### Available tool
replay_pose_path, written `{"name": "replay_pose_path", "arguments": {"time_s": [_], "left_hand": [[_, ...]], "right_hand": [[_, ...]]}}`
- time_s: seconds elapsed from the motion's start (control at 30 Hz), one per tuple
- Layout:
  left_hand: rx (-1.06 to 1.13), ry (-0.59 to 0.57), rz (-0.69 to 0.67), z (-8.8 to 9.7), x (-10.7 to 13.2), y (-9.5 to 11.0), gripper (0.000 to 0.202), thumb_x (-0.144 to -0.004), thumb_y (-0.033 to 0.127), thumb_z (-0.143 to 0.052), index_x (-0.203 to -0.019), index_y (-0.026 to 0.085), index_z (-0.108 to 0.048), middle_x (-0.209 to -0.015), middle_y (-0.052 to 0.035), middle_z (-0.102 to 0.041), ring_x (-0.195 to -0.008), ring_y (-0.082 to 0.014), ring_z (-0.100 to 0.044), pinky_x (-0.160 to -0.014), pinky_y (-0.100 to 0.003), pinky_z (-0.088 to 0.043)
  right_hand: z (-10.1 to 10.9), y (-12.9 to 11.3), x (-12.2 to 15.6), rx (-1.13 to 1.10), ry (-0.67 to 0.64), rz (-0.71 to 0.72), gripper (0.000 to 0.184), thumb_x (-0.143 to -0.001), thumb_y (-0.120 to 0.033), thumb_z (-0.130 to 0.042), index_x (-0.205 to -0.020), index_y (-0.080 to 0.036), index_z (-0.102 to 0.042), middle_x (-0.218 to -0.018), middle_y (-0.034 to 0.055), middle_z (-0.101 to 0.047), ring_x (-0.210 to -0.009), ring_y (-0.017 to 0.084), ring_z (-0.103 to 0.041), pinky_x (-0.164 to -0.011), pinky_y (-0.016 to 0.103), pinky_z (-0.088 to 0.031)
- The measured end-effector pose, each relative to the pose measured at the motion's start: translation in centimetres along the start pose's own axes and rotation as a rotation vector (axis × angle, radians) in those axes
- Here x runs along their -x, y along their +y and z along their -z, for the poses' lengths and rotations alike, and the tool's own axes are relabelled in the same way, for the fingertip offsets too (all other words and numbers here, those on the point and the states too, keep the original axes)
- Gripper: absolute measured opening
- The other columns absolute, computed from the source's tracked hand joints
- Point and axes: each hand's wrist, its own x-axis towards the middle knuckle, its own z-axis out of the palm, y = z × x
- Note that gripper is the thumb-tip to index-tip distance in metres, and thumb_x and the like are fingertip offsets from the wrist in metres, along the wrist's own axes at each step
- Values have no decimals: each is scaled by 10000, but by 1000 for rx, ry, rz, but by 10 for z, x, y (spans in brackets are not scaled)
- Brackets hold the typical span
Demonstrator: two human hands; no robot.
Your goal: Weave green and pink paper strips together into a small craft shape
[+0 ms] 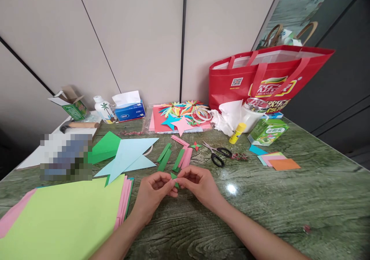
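Note:
Between my two hands is a small folded piece of green paper, partly covered by my fingers. My left hand is closed on its left side, thumb and fingers pinching it. From the right, my right hand pinches the same piece. Just beyond my hands lie green paper strips and pink paper strips. A small red-and-green paper star rests beside them, left of a pair of black-handled scissors.
Light green paper sheets are stacked at front left, below light blue paper. At the back are paper stars, a tissue box, a glue stick, a green carton and a red bag. Coloured paper pieces lie right.

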Motion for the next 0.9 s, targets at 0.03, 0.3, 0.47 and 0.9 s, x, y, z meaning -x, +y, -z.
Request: {"name": "replay_pose_path", "arguments": {"time_s": [0.03, 0.3, 0.47, 0.9], "left_hand": [[14, -27, 9, 0, 0, 1, 193, -586, 268, -740, -697, 136, -654, -613, -28, -674, -551, -154, -624, -555, -266, -539], [153, -32, 83, 2, 0, -2, 161, -559, 230, -764, -639, 141, -656, -632, 9, -645, -647, -139, -618, -744, -303, -532], [187, -52, 103, 0, 1, -3, 164, -607, 273, -733, -623, 125, -666, -634, -7, -630, -669, -144, -600, -795, -339, -520], [312, -36, 127, -1, 1, -1, 167, -606, 243, -742, -570, 102, -661, -591, -4, -590, -625, -108, -546, -763, -339, -529]], "right_hand": [[0, 0, 0, 15, -10, 7, 218, -636, -365, -697, -669, -170, -606, -643, 0, -589, -576, 108, -524, -554, 232, -444], [3, 1, 0, 175, -85, 83, 136, -698, -294, -644, -714, -171, -587, -668, 6, -582, -581, 109, -513, -534, 220, -416], [4, 4, 1, 314, -51, 171, 64, -718, -229, -605, -685, -177, -588, -695, 21, -594, -622, 124, -530, -556, 228, -426], [1, 3, 0, 159, -60, 93, 52, -698, -211, -602, -702, -177, -563, -712, 18, -594, -642, 128, -544, -591, 240, -445]]}}
